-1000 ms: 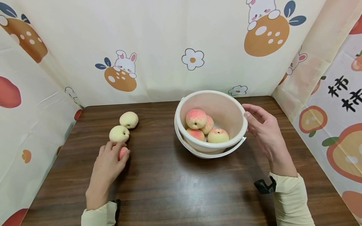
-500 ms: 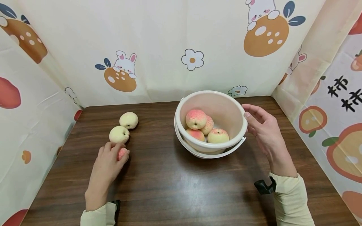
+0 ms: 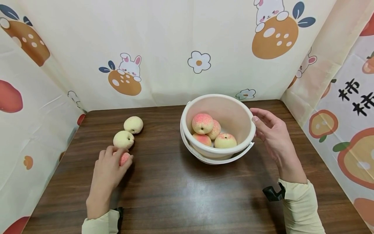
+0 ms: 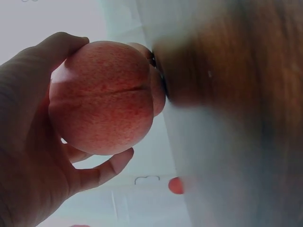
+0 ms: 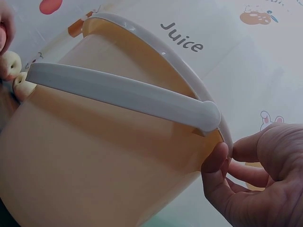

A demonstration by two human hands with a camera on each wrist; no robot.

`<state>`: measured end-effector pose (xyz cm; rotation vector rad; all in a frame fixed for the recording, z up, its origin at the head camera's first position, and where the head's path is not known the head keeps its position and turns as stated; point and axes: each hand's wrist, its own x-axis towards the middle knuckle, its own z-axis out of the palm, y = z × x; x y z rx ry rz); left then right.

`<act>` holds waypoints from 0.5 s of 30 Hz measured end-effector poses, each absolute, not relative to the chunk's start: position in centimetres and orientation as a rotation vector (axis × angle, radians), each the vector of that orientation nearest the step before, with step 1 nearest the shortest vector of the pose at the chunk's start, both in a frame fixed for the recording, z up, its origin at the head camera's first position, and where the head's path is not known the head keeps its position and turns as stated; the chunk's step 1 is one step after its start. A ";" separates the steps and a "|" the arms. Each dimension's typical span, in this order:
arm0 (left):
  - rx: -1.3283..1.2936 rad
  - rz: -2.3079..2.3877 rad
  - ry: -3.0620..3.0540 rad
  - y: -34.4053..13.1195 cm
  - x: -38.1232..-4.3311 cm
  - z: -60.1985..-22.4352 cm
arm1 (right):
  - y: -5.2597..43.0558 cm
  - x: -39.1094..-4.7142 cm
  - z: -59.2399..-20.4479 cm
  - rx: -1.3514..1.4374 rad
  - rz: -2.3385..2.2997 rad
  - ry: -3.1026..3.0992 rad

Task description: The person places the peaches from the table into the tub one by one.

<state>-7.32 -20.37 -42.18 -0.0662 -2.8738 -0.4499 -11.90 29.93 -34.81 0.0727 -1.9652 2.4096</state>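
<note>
My left hand (image 3: 105,174) holds a red-speckled peach (image 4: 102,97) between thumb and curled fingers at the left of the table. Just beyond it lie two pale peaches (image 3: 123,139), close to one another. On the right, my right hand (image 3: 273,139) pinches the rim of a cream bucket (image 3: 187,128), as the right wrist view shows with thumb and fingers at the edge. Several peaches (image 3: 202,123) sit inside the bucket, towards its left and front. The white bucket handle (image 5: 118,94) hangs down on the near side.
The brown wooden table (image 3: 163,195) is bounded at the back by a printed curtain (image 3: 166,42). Similar cloth hangs along the left and right sides. The bucket stands towards the back right, near the curtain.
My left hand has shifted very slightly to the left with the peach, which turns a little in its grasp. The right hand and the bucket stay where they were.
</note>
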 end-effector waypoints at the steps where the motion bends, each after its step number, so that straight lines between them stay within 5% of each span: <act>1: -0.068 -0.446 -2.869 -20.3 -7.3 -42.1 | 29.9 -11.9 -34.8 0.073 2.409 -1.966; 15: -0.164 -0.428 -2.770 -19.0 -7.9 -40.6 | 29.9 -11.9 -34.9 0.077 2.390 -1.971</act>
